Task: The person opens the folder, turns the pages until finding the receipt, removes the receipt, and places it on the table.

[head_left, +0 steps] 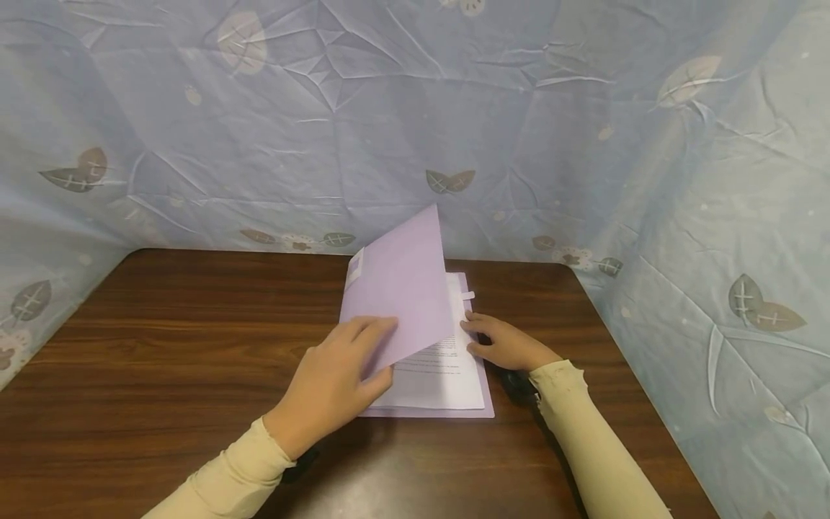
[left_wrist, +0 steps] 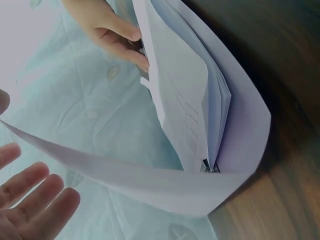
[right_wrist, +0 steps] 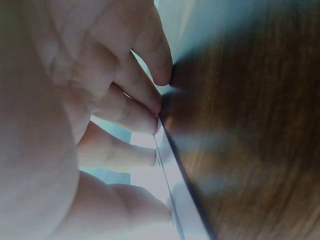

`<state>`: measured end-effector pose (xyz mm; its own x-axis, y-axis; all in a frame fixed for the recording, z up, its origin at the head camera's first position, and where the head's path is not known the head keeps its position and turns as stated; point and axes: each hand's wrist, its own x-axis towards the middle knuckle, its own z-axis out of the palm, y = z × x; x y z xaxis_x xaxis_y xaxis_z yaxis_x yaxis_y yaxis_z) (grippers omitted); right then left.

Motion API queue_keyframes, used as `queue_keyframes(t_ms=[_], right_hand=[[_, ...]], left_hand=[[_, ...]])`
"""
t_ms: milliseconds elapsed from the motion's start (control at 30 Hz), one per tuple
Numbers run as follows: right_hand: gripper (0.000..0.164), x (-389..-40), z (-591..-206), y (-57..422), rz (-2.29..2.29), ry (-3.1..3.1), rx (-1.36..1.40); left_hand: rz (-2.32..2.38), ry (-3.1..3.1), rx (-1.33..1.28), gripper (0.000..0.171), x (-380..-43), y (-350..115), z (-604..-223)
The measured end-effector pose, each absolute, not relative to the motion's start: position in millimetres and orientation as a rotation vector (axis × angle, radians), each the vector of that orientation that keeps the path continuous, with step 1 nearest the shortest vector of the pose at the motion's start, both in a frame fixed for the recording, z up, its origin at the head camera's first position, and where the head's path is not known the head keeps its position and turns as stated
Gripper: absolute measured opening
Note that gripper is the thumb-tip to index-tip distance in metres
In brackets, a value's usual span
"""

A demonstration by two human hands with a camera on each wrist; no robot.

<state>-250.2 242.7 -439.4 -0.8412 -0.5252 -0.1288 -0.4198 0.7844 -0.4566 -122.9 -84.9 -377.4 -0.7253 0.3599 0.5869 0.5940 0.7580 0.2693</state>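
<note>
A light purple folder point(head_left: 402, 288) lies on the table with its front cover raised at a slant. Inside are several printed white sheets point(head_left: 447, 386), and a metal fastener point(left_wrist: 209, 167) shows near the fold. My left hand point(head_left: 340, 375) is at the cover's lower part. In the left wrist view, the cover's edge passes between the thumb and the spread, fairly straight fingers point(left_wrist: 37, 182). My right hand point(head_left: 509, 346) touches the folder's right edge beside the sheets, its fingertips point(right_wrist: 145, 122) along that edge. A small white tab point(head_left: 468, 295) sticks out above it.
The brown wood-grain table point(head_left: 194, 346) reaches to a pale blue leaf-patterned cloth point(head_left: 389, 108) at the back and sides. A dark strap-like thing point(head_left: 519, 389) shows beneath the right wrist.
</note>
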Motion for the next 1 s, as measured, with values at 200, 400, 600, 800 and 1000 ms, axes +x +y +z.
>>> queue_keyframes(t_ms=[200,400,600,800,1000], right_hand=[[0.055,-250.0,-439.8,243.4,-0.6,2.728,-0.719],[0.056,-250.9,-440.7,243.1,-0.616,2.719,-0.709],[0.057,-252.2,-443.1,244.0,-0.616,2.721,-0.733],[0.057,-252.7,-442.7,245.1,-0.655,2.713,-0.736],[0.058,-254.3,-443.1,246.1,-0.644,2.713,-0.735]], left_hand=[[-0.567,-2.342,-0.756,0.075,-123.2,-92.4,-374.2],[-0.482,-2.155,-0.897,0.072,-125.8,-96.8,-365.0],[-0.359,-1.902,-0.91,0.064,-127.9,-99.0,-359.6],[-0.157,-1.964,-0.892,0.076,-121.9,-112.6,-346.2],[0.107,-2.12,-0.838,0.084,-111.3,-130.1,-321.0]])
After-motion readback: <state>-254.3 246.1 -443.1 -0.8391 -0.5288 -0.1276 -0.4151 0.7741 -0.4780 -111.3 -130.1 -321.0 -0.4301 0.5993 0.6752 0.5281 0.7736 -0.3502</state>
